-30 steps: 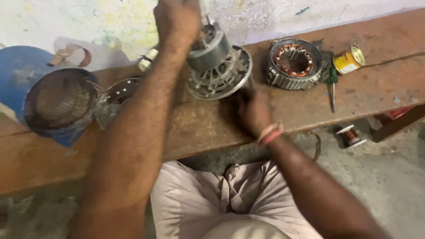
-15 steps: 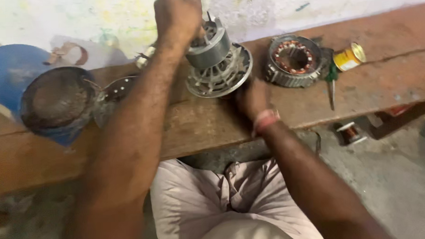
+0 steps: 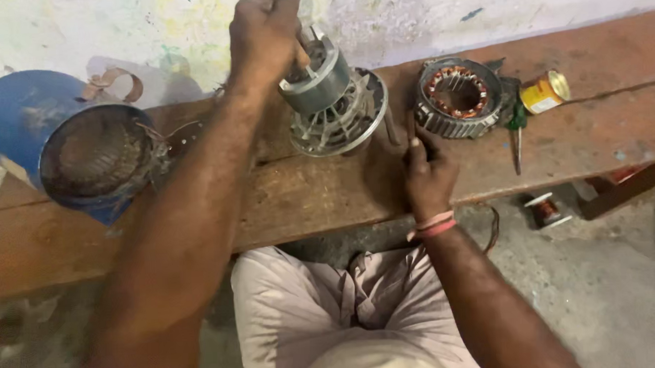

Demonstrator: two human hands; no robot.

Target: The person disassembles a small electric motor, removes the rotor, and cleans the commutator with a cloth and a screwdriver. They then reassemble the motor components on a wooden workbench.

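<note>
While fisted atop motor assy (image 3: 336,107), left hand (image 3: 264,34); right hand (image 3: 429,173) on bench (image 3: 306,199).

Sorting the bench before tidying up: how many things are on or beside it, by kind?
Grey metal motor rotor assemblies: 1
Round copper-wound stator rings: 1
Blue cylindrical drums: 1
Small yellow tins: 1
Green-handled screwdrivers: 1
Copper wire spools on the floor: 1
Total: 6
</note>
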